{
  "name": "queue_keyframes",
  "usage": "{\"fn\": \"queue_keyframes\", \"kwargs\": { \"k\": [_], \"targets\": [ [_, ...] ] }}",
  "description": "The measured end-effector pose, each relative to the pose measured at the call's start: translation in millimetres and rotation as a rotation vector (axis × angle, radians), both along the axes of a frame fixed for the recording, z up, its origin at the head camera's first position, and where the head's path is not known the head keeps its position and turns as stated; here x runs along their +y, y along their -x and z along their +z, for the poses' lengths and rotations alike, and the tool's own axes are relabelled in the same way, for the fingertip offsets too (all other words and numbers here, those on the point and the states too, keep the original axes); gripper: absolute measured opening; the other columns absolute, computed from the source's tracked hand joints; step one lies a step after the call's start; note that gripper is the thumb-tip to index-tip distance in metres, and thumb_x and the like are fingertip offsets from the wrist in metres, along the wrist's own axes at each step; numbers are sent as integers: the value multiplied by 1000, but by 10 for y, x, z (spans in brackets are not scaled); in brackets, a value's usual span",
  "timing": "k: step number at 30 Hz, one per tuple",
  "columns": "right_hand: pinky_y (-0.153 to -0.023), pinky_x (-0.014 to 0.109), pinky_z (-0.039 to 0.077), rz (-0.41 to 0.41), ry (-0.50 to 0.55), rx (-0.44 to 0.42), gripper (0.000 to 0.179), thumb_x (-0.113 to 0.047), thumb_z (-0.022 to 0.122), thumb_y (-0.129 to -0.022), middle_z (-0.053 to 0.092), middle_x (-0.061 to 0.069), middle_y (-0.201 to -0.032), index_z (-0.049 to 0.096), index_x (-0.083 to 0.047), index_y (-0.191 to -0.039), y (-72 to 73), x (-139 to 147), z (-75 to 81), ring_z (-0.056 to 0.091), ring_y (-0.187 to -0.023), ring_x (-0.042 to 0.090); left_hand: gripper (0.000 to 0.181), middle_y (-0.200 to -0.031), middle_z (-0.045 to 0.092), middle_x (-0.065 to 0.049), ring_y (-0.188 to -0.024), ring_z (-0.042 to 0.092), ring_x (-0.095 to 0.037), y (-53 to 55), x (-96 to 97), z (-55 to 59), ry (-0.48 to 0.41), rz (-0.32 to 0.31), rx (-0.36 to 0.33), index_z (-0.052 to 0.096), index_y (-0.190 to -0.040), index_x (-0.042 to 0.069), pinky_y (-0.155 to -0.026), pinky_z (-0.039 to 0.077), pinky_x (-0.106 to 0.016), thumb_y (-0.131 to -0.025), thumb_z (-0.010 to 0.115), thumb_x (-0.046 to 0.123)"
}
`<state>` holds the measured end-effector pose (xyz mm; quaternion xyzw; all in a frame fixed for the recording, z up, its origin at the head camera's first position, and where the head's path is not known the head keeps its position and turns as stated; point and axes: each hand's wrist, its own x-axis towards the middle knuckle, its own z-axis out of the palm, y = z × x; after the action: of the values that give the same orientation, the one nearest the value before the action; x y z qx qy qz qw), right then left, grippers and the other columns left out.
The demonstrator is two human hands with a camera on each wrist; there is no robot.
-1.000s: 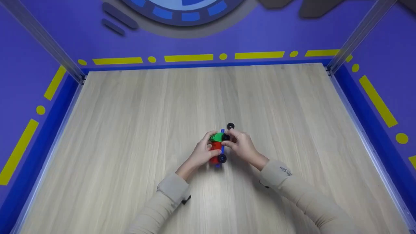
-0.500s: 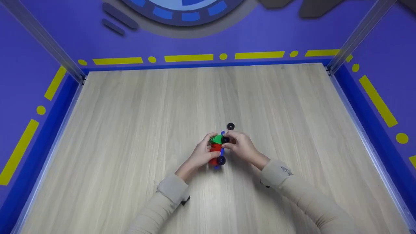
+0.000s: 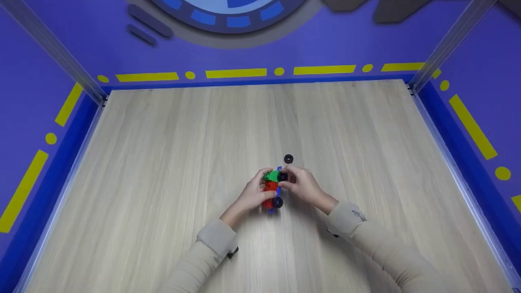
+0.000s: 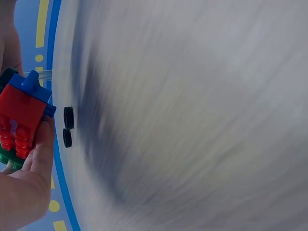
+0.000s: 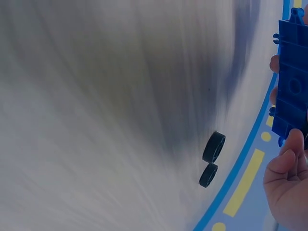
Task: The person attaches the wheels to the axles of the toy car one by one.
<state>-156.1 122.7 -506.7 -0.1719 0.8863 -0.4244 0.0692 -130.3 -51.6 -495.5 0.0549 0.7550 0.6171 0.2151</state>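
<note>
A toy car of snap-together bricks is held up over the table, tipped on its side. It has a red block (image 4: 20,106), a green block (image 3: 272,176) and a blue base (image 5: 293,77) whose underside faces the right wrist view. My left hand (image 3: 253,193) grips the body, thumb across the red part. A black wheel (image 3: 277,202) sits on the base's near end. At the far end my right hand (image 3: 304,184) pinches another black wheel (image 3: 282,176) against the base's side. My right fingertips show below the base in the right wrist view.
Two loose black wheels, one (image 5: 213,147) beside the other (image 5: 208,175), stand on the wooden table (image 3: 195,142) beyond the toy car. Blue-purple walls (image 3: 228,57) with yellow marks enclose the table's back and sides.
Both hands and the toy car have come slightly nearer to me. The right hand keeps its pinch on the wheel, and the left hand's hold looks the same.
</note>
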Motion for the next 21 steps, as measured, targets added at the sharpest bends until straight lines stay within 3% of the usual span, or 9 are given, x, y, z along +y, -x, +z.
{"fn": "queue_keyframes", "kwargs": {
  "k": [4,8,18,19,21],
  "targets": [
    [-61,21,43,3,0,-2,30,-13,68,-75,58,3,-79,59,-8,-103,-9,6,-29,49,-68,11,65,-129,43,-15,-106,51,-27,47,-8,-171,29,1,-6,30,-135,14,-86,45,-37,-79,61,4],
    [-62,21,43,11,-1,-10,30,-13,67,-77,58,2,-79,59,-7,-105,-17,21,-50,49,-69,11,66,-129,43,-14,-105,51,-26,49,-11,-220,63,1,12,30,-135,15,-83,47,-36,-78,60,5],
    [-62,21,43,11,-5,-20,31,-12,65,-78,58,2,-77,58,-6,-107,-27,62,-49,49,-68,10,71,-122,48,-17,-107,51,-28,39,-4,-231,119,38,19,25,-137,15,-88,44,-40,-77,64,8],
    [-62,21,43,12,-2,-15,30,-12,65,-78,58,2,-77,59,-7,-107,-25,69,-56,50,-68,10,71,-120,49,-18,-106,52,-29,26,-3,-180,124,42,15,25,-137,14,-87,45,-41,-77,63,7],
    [-61,21,42,15,11,-1,29,-12,65,-78,59,2,-78,59,-7,-105,-18,88,-71,50,-68,10,73,-118,51,-17,-104,53,-28,28,0,-179,141,50,8,22,-137,14,-87,45,-41,-77,64,7]
  ]
}}
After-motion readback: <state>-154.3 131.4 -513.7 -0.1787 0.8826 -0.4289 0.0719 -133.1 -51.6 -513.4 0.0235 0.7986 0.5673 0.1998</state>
